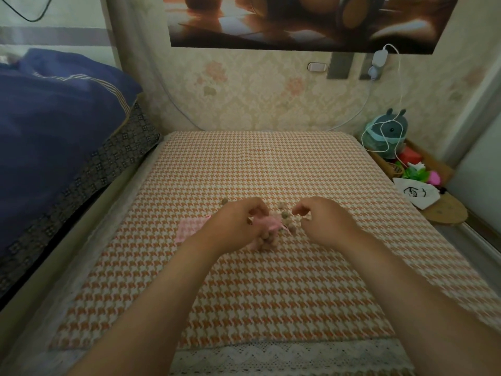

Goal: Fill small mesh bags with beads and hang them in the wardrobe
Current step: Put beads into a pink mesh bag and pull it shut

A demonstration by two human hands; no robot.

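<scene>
My left hand (238, 223) grips a small pink mesh bag (267, 236) by its mouth; brown beads show through its lower part. A second pink mesh bag (189, 229) lies flat on the orange houndstooth cloth (271, 294), partly hidden under my left wrist. Several loose brown beads (287, 217) lie on the cloth between my hands. My right hand (322, 221) hovers just right of the beads, thumb and forefinger pinched together; whether a bead sits between them is too small to tell.
A bed with a dark blue quilt (54, 131) borders the left. At the right stand a grey-green toy with a white cable (385, 134), colourful small items (417, 172) and a white pouch with a drawing (414, 194). The wallpapered wall lies behind.
</scene>
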